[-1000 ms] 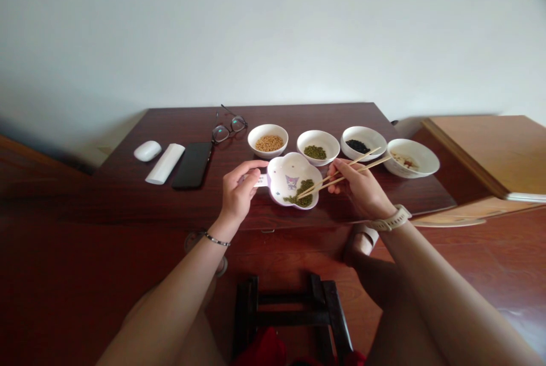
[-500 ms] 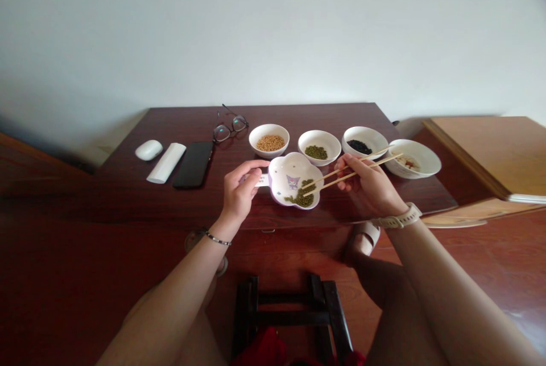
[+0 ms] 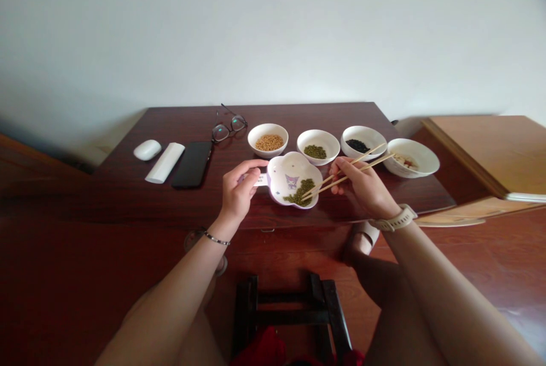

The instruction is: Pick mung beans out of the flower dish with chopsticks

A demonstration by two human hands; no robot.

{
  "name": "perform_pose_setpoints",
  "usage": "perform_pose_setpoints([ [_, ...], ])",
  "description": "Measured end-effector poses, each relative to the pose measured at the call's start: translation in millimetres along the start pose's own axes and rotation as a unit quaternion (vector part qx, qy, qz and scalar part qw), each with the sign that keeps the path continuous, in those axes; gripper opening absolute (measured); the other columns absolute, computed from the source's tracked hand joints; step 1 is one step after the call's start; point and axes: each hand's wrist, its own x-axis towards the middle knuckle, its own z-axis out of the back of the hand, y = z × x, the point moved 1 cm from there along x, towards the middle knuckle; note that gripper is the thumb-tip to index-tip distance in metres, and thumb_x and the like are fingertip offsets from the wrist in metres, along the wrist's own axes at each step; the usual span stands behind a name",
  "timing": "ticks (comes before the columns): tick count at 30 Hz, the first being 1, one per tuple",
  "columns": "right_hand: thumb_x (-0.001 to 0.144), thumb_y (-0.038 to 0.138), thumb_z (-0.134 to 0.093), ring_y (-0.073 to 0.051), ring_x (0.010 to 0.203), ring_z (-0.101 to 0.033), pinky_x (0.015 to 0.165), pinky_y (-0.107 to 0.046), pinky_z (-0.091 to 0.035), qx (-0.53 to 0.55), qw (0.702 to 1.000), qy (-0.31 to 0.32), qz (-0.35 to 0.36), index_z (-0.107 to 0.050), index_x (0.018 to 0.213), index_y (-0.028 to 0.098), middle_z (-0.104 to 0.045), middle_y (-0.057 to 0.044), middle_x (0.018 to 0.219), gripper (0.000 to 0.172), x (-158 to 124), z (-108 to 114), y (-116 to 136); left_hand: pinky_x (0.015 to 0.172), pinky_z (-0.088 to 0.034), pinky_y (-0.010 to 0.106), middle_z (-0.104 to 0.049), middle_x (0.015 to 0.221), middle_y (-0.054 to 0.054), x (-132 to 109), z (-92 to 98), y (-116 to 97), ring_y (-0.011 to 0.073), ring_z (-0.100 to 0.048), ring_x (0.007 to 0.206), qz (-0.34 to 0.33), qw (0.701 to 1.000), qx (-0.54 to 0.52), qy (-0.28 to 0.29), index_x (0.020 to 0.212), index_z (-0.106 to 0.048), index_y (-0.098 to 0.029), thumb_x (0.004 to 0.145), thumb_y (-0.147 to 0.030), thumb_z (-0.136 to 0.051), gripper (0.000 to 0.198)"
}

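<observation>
My left hand (image 3: 239, 188) is closed on the short handle of a white, flower-shaped dish (image 3: 303, 168) with a purple rim and a cartoon figure inside. Green beans (image 3: 303, 190) lie gathered at the dish's lower right. In my right hand (image 3: 356, 181) is a pair of chopsticks (image 3: 341, 176), their tips close together among those beans. Whether a bean is pinched between the tips is too small to tell. Just behind the dish stands a white bowl (image 3: 303, 138) with more green beans.
Left of it is a bowl (image 3: 251, 137) of yellow beans; to the right, a bowl (image 3: 374, 134) of black beans and a larger bowl (image 3: 429, 164) with pale and reddish bits. Glasses (image 3: 229, 127), a phone (image 3: 191, 165), a white case (image 3: 165, 163) and a white mouse-like object (image 3: 147, 150) lie left.
My right hand has shifted slightly left, and the chopstick tips have come closer together in the green beans. The left hand still holds the dish in place.
</observation>
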Motion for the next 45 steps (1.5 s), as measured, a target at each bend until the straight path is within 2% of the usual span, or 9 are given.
perform_pose_setpoints([
  [9, 0.099, 0.054, -0.075, -0.013, 0.057, -0.06, 0.05, -0.023, -0.046, 0.036, 0.999, -0.021, 0.009, -0.068, 0.081, 0.02, -0.067, -0.003, 0.071, 0.038, -0.2, -0.5, 5.0, 0.042, -0.023, 0.022, -0.051, 0.057, -0.004, 0.2, -0.5, -1.3, 0.008, -0.036, 0.046, -0.003, 1.0, 0.0, 0.002, 0.108, -0.084, -0.016, 0.094, -0.036, -0.071, 0.028],
  [16, 0.097, 0.06, -0.076, -0.012, 0.054, -0.06, 0.048, -0.023, -0.046, 0.024, 1.0, 0.011, -0.008, -0.068, 0.084, 0.02, -0.064, -0.001, 0.071, 0.043, -1.2, -5.5, 6.1, 0.042, -0.023, 0.022, -0.053, 0.061, -0.003, 0.0, 0.5, 0.4, 0.0077, -0.037, 0.047, 0.005, 1.0, -0.009, 0.001, 0.109, -0.085, -0.017, 0.094, -0.036, -0.072, 0.028],
  [28, 0.099, 0.057, -0.074, -0.013, 0.057, -0.061, 0.051, -0.023, -0.047, 0.025, 0.999, -0.023, 0.01, -0.068, 0.082, 0.02, -0.068, -0.003, 0.069, 0.041, -0.2, -7.7, 2.1, 0.041, -0.024, 0.022, -0.054, 0.062, -0.003, 0.4, 0.7, 0.3, 0.0078, -0.037, 0.046, 0.004, 1.0, -0.005, 0.001, 0.109, -0.084, -0.018, 0.094, -0.037, -0.072, 0.028],
  [37, 0.098, 0.06, -0.075, -0.013, 0.056, -0.062, 0.05, -0.024, -0.048, 0.022, 1.0, 0.005, 0.008, -0.071, 0.087, 0.02, -0.069, -0.003, 0.074, 0.041, 0.8, -4.3, 0.4, 0.041, -0.023, 0.022, -0.052, 0.061, -0.003, 0.0, -0.3, -0.1, 0.0082, -0.037, 0.046, 0.008, 1.0, -0.004, -0.002, 0.109, -0.084, -0.017, 0.094, -0.037, -0.071, 0.028],
  [45, 0.1, 0.057, -0.073, -0.014, 0.059, -0.064, 0.053, -0.024, -0.051, 0.015, 0.999, -0.025, 0.021, -0.071, 0.083, 0.02, -0.07, -0.004, 0.071, 0.04, 1.2, -5.5, 0.4, 0.041, -0.023, 0.023, -0.053, 0.062, -0.003, 0.1, -0.7, -1.6, 0.0079, -0.036, 0.046, 0.008, 1.0, -0.009, -0.005, 0.108, -0.085, -0.018, 0.093, -0.037, -0.072, 0.027],
])
